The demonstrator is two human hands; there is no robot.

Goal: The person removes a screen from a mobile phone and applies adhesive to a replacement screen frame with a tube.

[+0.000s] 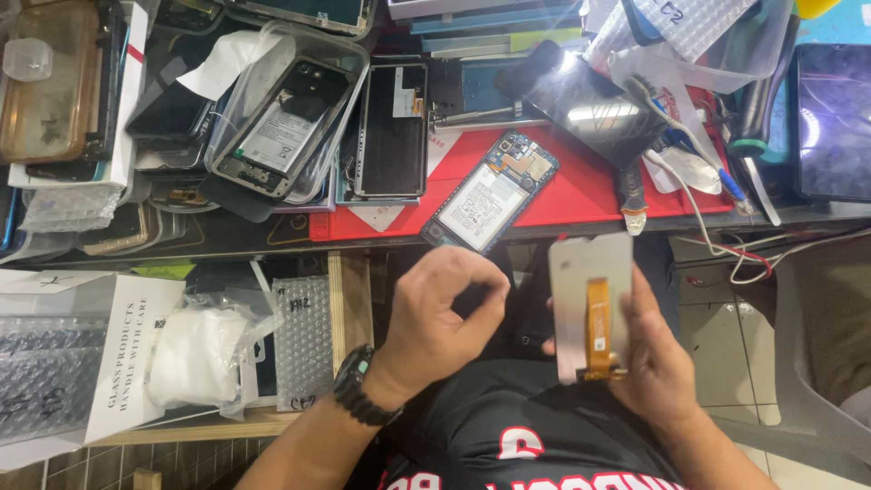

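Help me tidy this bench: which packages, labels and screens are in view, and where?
Screen panel: right hand, silver back, orange flex.
Opened phone: red mat, white battery label.
White box: lower left, rectangular.
Bubble-wrap pouch: beside it, clear.
Dark screen: far right.

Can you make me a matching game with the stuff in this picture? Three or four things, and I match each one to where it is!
Things:
1. Silvery phone screen panel with an orange ribbon cable
2. Opened phone showing its white battery
3. Black wristwatch
4. White toothbrush

Places:
A. On the left hand's wrist
B. Held in the right hand
C. On the red mat
D. By the clear plastic bag, top right

Pairs: 1-B, 2-C, 3-A, 4-D
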